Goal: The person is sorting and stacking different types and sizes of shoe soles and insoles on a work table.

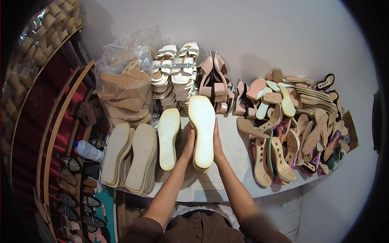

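A stack of cream shoe insoles [201, 129] stands out over the middle of the table, raised toward me. My left hand [189, 139] presses its left side and my right hand [217, 139] its right side, so the stack is held between both palms. Most of the fingers are hidden behind the stack. Just left of it another pile of cream insoles [169, 137] lies on the table. Farther left are two taller piles of beige insoles, one [142, 156] beside the other [117, 152].
White sandals [183, 67] and pink heeled shoes [214, 77] line the back. A plastic bag of brown soles [125, 89] is at back left. Loose soles and wedges [279, 154] crowd the white table's [239, 174] right side. A water bottle [88, 150] and shoe shelves are left.
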Demonstrator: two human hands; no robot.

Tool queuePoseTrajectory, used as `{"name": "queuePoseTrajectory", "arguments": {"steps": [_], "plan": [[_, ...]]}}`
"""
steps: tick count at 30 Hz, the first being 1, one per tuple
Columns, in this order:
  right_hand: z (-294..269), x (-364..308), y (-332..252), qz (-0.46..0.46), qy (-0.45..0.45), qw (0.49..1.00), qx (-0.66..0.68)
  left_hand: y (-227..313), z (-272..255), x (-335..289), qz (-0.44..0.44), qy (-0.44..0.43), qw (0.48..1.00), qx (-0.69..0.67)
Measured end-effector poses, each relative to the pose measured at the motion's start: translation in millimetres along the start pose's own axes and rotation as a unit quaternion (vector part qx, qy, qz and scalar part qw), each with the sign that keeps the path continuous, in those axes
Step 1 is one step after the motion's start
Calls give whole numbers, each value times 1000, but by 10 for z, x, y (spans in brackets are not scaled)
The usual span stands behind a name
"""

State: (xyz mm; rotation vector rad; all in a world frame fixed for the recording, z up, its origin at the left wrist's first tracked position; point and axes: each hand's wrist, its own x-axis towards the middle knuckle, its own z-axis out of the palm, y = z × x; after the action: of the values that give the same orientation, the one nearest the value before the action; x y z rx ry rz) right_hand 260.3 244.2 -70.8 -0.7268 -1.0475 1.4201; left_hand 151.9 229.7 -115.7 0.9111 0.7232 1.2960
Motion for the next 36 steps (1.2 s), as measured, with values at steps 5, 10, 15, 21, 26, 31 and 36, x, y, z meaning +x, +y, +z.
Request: {"name": "queuePoseTrajectory", "arguments": {"steps": [5, 10, 15, 21, 26, 31, 36], "plan": [[-17, 97, -75, -9, 2, 1000, -7, 294, 11, 84, 86, 51, 995, 18], [-17, 171, -126, -23, 4, 1000, -12, 302, -20, 266, 130, 61, 989, 38], [-45, 179, -86, -27, 34, 998, -42, 229, 152, 337, 131, 47, 990, 6], [-24, 149, -147, -22, 35, 999, -10, 249, 129, 292, 123, 43, 991, 7], [-55, 120, -153, -28, 32, 999, 11, 241, 29, 121, 115, 37, 993, 10], [-73, 116, -102, -46, 35, 998, -16, 190, 108, 68, 107, 30, 994, 9], [-6, 129, -151, -37, 35, 999, 2, 226, 187, 155, 102, 25, 994, 8]]}}
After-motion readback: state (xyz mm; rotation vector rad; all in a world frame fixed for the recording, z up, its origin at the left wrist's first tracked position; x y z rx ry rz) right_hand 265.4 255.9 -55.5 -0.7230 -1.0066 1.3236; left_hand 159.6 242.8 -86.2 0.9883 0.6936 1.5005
